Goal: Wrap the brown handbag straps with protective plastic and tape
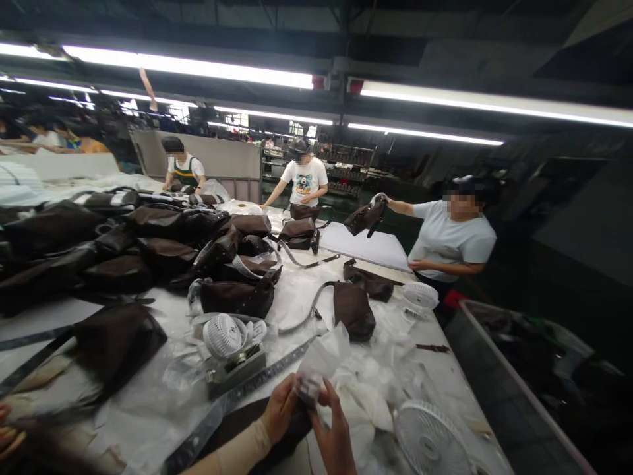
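Note:
Close in front of me, my left hand (279, 408) and my right hand (332, 422) meet with closed fingers around a small piece wrapped in clear plastic (309, 388); its exact kind is unclear. Under my hands lies a dark brown bag (242, 425), partly hidden by my left forearm. A long strap in clear plastic (267, 376) runs beside it. Just beyond my hands is a sheet of thin white wrapping (329, 349), and a brown bag (353, 309) rests behind that.
Many brown bags (163, 254) are heaped on the left. White fans stand on the table: one (225, 335) on a grey box, one (420, 297) at the right edge, one (430, 439) near me. A co-worker (455, 231) lifts a bag (366, 214). A bin (514, 369) flanks the table.

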`<state>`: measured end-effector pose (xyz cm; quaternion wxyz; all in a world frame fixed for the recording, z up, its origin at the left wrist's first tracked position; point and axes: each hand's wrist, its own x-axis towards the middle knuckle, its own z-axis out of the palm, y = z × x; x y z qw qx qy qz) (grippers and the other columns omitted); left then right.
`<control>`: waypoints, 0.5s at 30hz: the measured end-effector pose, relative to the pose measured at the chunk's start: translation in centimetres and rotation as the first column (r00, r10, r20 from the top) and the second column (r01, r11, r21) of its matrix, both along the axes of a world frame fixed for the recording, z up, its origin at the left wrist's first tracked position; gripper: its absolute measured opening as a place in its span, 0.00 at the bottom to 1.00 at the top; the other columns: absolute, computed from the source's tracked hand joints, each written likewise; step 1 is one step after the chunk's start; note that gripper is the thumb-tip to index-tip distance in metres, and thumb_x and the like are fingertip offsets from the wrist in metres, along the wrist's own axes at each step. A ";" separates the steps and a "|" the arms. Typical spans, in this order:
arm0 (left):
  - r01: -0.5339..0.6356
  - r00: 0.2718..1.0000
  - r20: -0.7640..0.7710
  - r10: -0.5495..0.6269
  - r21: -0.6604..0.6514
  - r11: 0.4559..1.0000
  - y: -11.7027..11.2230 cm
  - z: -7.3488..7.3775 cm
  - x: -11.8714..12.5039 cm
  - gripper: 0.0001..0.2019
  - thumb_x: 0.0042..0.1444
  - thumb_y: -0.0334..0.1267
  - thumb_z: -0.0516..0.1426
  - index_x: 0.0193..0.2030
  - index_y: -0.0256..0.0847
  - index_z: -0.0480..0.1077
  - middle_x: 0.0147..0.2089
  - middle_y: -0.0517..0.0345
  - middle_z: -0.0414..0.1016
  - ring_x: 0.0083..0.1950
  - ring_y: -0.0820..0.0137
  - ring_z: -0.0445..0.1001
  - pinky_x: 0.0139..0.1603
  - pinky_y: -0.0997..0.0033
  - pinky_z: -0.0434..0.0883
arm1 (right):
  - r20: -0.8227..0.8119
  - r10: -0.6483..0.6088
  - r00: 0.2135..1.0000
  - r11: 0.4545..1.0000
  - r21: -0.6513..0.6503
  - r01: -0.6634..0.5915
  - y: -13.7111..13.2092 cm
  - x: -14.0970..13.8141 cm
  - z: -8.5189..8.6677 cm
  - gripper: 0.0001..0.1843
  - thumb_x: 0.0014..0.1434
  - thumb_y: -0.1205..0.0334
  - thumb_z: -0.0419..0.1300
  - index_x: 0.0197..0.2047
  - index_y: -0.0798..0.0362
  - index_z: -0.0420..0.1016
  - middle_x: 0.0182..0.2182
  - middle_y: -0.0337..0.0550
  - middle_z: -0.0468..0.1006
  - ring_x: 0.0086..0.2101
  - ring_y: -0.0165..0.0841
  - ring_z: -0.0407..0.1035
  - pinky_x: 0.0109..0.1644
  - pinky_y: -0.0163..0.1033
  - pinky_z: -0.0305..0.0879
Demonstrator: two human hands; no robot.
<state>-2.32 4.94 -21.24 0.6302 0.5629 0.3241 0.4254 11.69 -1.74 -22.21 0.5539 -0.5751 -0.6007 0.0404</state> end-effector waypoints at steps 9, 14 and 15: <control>0.120 0.987 -0.132 -0.089 0.248 0.961 -0.4 0.3 -0.7 0.19 0.60 0.54 0.49 0.45 0.48 0.75 0.35 0.52 0.75 0.36 0.61 0.72 0.41 0.61 0.71 | 0.055 -0.040 0.998 0.994 0.102 0.034 0.4 1.0 0.6 0.20 0.56 0.66 0.59 0.52 0.44 0.70 0.40 0.44 0.80 0.41 0.41 0.76 0.42 0.45 0.77; 0.176 0.980 -0.142 -0.142 0.264 0.948 0.0 0.8 -0.9 0.17 0.58 0.55 0.51 0.49 0.60 0.74 0.49 0.55 0.77 0.54 0.54 0.72 0.59 0.55 0.66 | 0.054 0.083 0.995 0.994 0.066 -0.087 -0.1 0.4 1.7 0.14 0.54 0.69 0.59 0.43 0.45 0.73 0.40 0.46 0.78 0.42 0.41 0.75 0.42 0.44 0.77; 0.181 0.979 -0.144 -0.146 0.265 0.947 0.2 0.8 -0.8 0.17 0.58 0.54 0.51 0.49 0.59 0.75 0.50 0.55 0.77 0.54 0.54 0.72 0.60 0.55 0.65 | 0.051 0.096 0.994 0.994 0.055 -0.099 -0.1 0.2 2.0 0.12 0.55 0.70 0.59 0.42 0.46 0.74 0.39 0.46 0.78 0.42 0.41 0.75 0.43 0.44 0.76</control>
